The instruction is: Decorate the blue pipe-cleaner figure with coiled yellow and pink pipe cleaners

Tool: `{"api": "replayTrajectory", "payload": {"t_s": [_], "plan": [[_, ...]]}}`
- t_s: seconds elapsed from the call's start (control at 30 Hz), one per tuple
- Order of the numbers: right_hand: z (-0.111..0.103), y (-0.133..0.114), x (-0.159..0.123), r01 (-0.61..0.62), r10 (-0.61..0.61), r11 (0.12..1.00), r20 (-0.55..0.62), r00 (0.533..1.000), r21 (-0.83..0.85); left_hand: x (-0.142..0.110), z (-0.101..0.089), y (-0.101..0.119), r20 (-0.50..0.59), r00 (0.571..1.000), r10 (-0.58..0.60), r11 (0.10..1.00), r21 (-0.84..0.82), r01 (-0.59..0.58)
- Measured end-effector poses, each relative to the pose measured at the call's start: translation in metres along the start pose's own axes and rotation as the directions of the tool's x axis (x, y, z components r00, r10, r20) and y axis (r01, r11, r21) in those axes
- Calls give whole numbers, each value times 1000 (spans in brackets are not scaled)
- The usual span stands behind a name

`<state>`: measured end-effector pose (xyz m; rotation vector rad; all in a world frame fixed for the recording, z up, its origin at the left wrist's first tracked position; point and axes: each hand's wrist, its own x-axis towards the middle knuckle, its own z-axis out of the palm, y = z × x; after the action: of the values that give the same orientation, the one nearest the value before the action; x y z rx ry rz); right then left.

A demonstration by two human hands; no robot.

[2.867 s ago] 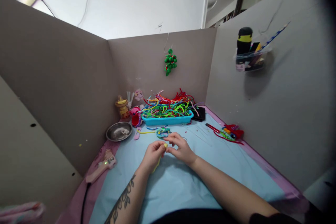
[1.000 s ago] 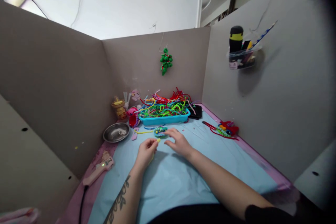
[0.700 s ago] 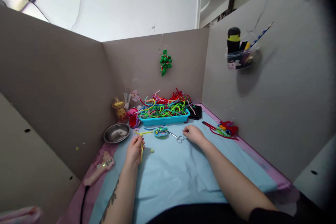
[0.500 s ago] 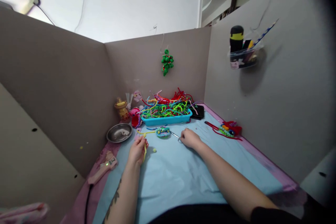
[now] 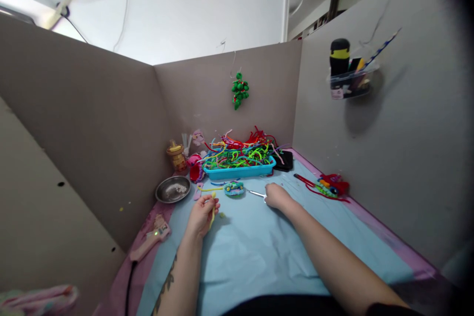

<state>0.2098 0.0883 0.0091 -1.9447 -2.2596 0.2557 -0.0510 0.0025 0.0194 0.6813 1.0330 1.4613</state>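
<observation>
A thin, fuzzy yellow craft stem [image 5: 212, 218] with a rounded upper end is pinched between the thumb and fingers of the left hand [image 5: 201, 213], above a pale blue sheet [image 5: 259, 256]. A small, round yellow-green ball [image 5: 222, 215] lies on the sheet just beside that hand. The right hand [image 5: 277, 196] is closed around the handle end of slim silver metal scissors [image 5: 256, 193], blades directed left toward a rounded, fuzzy turquoise piece with yellow spots [image 5: 234, 188]; whether the blades are parted cannot be told. Behind stands a bright blue rectangular plastic tray [image 5: 240, 173] heaped with multicoloured fuzzy stems [image 5: 240, 152]. Near the left edge are a round, shallow steel bowl [image 5: 165, 198] holding small white bits and a pink corded glue gun [image 5: 150, 243], its light showing green.
</observation>
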Motion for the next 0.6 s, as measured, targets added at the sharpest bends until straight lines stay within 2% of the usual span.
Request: {"api": "replayTrajectory", "payload": {"t_s": [0.13, 0.27, 0.33, 0.4, 0.47, 0.53, 0.6], "plan": [[-8, 10, -2, -30, 30, 999, -37, 999, 17, 1, 1, -2, -24, 998, 53, 995, 85, -51], [-16, 19, -3, -98, 99, 995, -42, 994, 19, 4, 2, -7, -70, 963, 261, 935, 268, -234], [-18, 19, -5, -95, 102, 992, -76, 992, 88, 4, 3, -9, -69, 935, 348, 882, 363, -301], [-15, 10, -10, 8, 16, 959, -83, 996, 282, 3, 5, -10, -70, 895, 440, 816, 447, -366], [-9, -7, -18, 151, -172, 841, -7, 985, 520, 1, 7, -10, -73, 827, 558, 725, 527, -443], [0, -28, -29, 196, -378, 745, 160, 912, 638, -3, 8, -11, -38, 745, 666, 612, 599, -517], [7, -47, -39, 266, -546, 696, 250, 800, 667, -7, 9, -12, 30, 675, 737, 501, 647, -575]]}}
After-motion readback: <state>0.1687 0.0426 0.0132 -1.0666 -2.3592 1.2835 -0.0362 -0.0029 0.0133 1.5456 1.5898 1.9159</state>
